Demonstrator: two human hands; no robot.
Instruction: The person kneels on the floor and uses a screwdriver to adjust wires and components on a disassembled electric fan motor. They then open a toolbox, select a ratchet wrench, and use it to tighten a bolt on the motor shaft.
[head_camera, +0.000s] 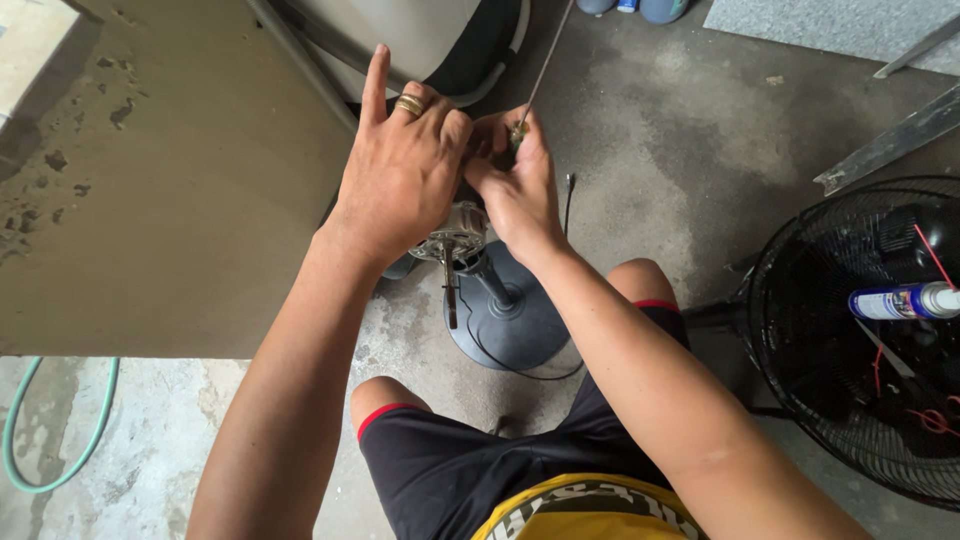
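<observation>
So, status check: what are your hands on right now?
Left hand on fan motor, index finger raised. Right hand grips screwdriver at motor. Fan guard with spray can lies aside, clear.

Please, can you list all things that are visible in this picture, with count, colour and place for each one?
fan motor: one, silver metal, centre, on the stand
fan base: one, dark grey, round, on the floor
screwdriver: one, thin metal shaft, top centre
fan grille: one, black, right, on the floor
spray can: one, blue and white, lying on the grille
hose: one, green, lower left
ring: one, gold, on a left finger
left hand: over the motor
right hand: holds the screwdriver
</observation>
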